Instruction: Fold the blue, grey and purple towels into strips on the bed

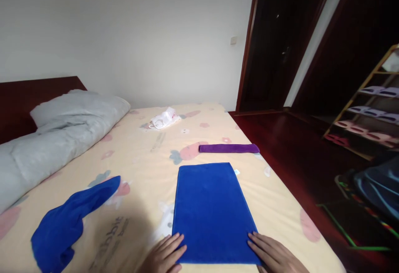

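A blue towel [212, 210] lies spread flat on the bed in front of me, smooth and roughly rectangular. My left hand [165, 253] rests with its fingers stretched over the towel's near left edge. Opposite it, my right hand [274, 252] lays its fingers on the near right edge, the thumb partly hidden at the bottom. Neither hand grips the cloth. Beyond the towel's far edge lies a purple towel [229, 148], rolled or folded into a narrow strip. Off to the left, a second blue towel [67, 223] is crumpled.
The bed has a cream patterned sheet [140, 173]. A grey quilt [71, 123] is bunched at the left, and a white plastic bag [165, 118] sits near the wall. Past the bed's right edge are a dark red floor [271, 140] and a shoe rack [361, 88] with slippers.
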Demonstrator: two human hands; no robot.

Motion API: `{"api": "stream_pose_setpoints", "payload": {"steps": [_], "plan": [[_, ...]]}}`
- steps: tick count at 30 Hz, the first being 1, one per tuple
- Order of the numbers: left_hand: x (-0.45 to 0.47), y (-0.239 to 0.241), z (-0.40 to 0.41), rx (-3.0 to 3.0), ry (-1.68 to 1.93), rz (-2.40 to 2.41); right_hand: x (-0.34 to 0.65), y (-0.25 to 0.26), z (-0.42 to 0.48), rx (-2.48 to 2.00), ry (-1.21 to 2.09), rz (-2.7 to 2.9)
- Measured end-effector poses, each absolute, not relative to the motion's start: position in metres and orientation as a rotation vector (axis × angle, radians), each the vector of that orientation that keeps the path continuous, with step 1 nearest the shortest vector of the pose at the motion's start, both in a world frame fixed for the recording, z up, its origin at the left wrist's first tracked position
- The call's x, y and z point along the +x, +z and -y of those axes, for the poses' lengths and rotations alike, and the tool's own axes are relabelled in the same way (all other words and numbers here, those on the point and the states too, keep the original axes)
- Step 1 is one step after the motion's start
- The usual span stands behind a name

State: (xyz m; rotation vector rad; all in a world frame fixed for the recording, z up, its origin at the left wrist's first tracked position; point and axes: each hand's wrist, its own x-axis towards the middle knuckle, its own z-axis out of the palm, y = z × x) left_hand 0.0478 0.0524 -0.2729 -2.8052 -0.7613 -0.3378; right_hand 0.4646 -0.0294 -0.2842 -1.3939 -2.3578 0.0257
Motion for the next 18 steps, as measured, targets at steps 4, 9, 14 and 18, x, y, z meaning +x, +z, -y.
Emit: {"api": "stream_pose_setpoints", "payload": {"steps": [4, 9, 14, 18], "plan": [[0.044, -0.265, -0.048, -2.777, -0.353, 0.822, 0.46, -0.286, 0.031, -1.283, -0.267, 2.335], [0.042, -0.268, -0.045, -2.796, -0.499, 0.82, 0.464, -0.299, 0.036, -1.347, -0.2, 2.175], [0.053, -0.257, -0.036, -2.803, -0.641, 0.915, 0.454, -0.28, 0.04, -1.274, -0.237, 2.367], [0.112, -0.24, -0.028, -2.926, -0.515, 0.981, 0.39, -0.263, 0.029, -1.294, -0.061, 2.384]]}}
